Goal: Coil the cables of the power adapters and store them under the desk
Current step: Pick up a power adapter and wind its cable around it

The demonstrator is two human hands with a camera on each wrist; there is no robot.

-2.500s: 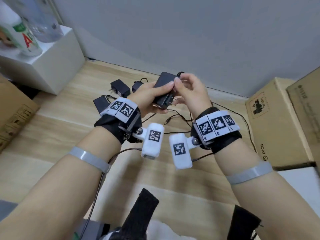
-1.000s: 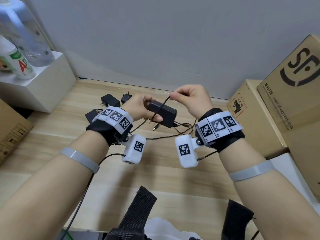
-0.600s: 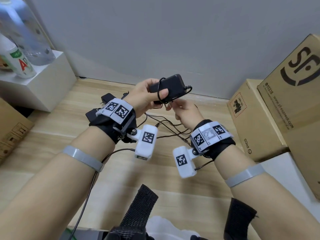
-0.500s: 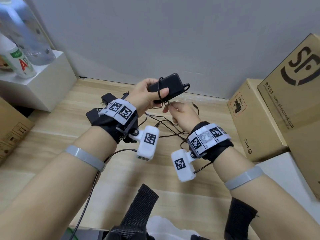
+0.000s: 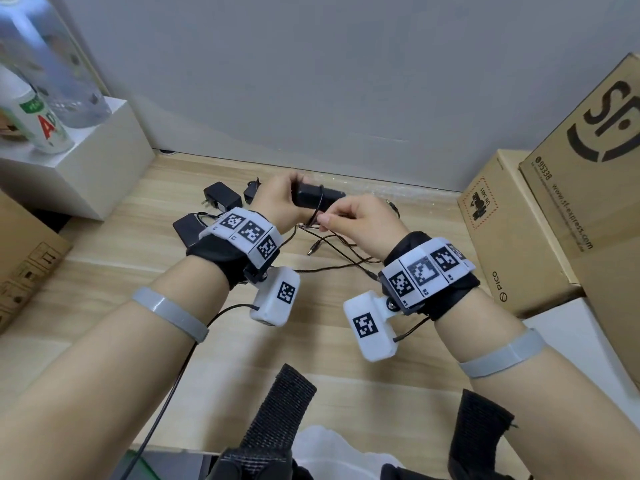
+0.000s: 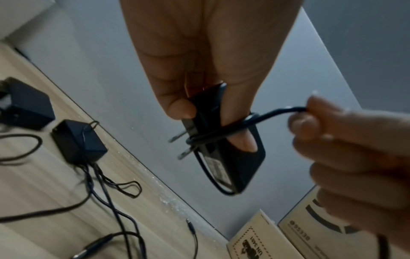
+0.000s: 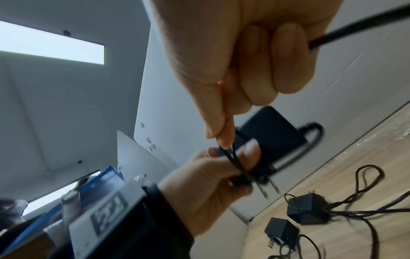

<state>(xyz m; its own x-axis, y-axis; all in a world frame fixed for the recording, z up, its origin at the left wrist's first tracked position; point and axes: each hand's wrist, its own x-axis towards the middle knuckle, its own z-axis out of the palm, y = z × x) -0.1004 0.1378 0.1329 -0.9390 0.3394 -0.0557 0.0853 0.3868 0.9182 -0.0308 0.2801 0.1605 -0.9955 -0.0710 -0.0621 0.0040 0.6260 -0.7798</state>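
Observation:
My left hand (image 5: pixel 291 197) grips a black power adapter (image 5: pixel 311 199) above the wooden floor, its prongs (image 6: pixel 182 145) pointing left. Its thin black cable (image 6: pixel 277 113) runs in a few turns round the adapter body and over a left finger. Just right of the adapter, my right hand (image 5: pixel 329 220) pinches that cable between thumb and forefinger (image 7: pixel 224 140). The rest of the cable (image 5: pixel 346 258) trails down onto the floor. Three other black adapters (image 5: pixel 221 197) (image 5: pixel 251 192) (image 5: pixel 187 230) lie on the floor behind my left wrist, their cables loose.
A white box (image 5: pixel 79 161) with bottles on top stands at the back left. Cardboard boxes (image 5: pixel 512 230) (image 5: pixel 588 168) line the right side and another (image 5: pixel 20 258) sits at the left. A grey wall (image 5: pixel 311 81) closes the back.
The adapter has come down from its raised position. My right hand has moved from beneath it up to its near right side, drawing the cable round the body.

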